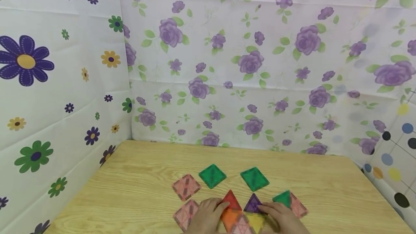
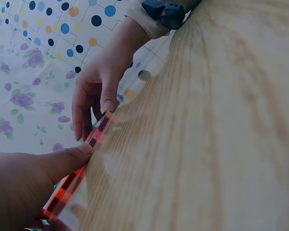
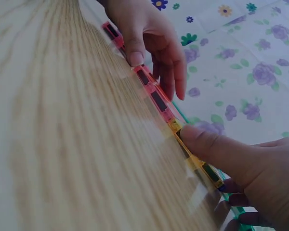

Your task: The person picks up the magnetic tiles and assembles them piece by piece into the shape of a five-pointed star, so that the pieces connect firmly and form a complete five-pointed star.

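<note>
Several translucent magnetic tiles lie joined flat near the table's front: a red triangle, an orange triangle, a pink triangle, a yellow triangle and a purple triangle. My left hand holds the group's left side, index finger on the red tile and thumb at the near orange and pink edges. On the opposite side my right hand has a fingertip on the purple tile, its thumb against the yellow edge. The near tips of the group are cut off in the head view.
Two green square tiles lie beyond the group. Pink square tiles are at the left, one partly behind my left hand. A green triangle and a pink tile sit beside my right hand. Flowered cloths border the wooden table.
</note>
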A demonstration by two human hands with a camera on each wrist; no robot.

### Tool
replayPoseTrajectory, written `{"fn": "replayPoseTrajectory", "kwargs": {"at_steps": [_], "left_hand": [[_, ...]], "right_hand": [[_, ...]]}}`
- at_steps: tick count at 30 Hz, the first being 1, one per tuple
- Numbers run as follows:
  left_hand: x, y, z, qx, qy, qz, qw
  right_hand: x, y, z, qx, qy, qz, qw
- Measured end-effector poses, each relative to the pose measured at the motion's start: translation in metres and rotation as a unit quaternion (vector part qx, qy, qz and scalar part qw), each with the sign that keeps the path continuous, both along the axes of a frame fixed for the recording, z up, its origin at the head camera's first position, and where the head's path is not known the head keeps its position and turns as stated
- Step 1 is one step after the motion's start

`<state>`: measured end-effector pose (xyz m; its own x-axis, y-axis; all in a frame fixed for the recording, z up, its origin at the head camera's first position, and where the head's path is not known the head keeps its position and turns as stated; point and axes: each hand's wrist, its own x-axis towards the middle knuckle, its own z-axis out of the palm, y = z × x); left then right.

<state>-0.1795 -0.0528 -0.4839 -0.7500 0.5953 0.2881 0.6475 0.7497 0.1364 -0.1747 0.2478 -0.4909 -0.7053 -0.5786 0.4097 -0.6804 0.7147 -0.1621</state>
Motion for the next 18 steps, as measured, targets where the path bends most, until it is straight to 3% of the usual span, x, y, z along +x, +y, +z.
{"fn": "replayPoseTrajectory", "kwargs": {"at_steps": [5,12,15,18], "left_hand": [[-0.001,0.001,-0.002,0.047,-0.017,-0.006,0.9987],[0.000,0.001,-0.003,0.089,0.000,-0.011,0.9960],[0.001,0.001,-0.003,0.099,0.009,-0.014,0.9949],[0.002,0.001,-0.003,0.109,0.016,-0.022,0.9936]], "right_hand": [[-0.002,-0.002,-0.007,-0.011,0.044,0.009,0.9989],[-0.002,-0.006,-0.012,-0.048,0.071,0.006,0.9963],[0.001,-0.007,-0.009,-0.058,0.038,0.001,0.9976],[0.006,-0.008,-0.001,-0.080,-0.059,-0.009,0.9951]]}}
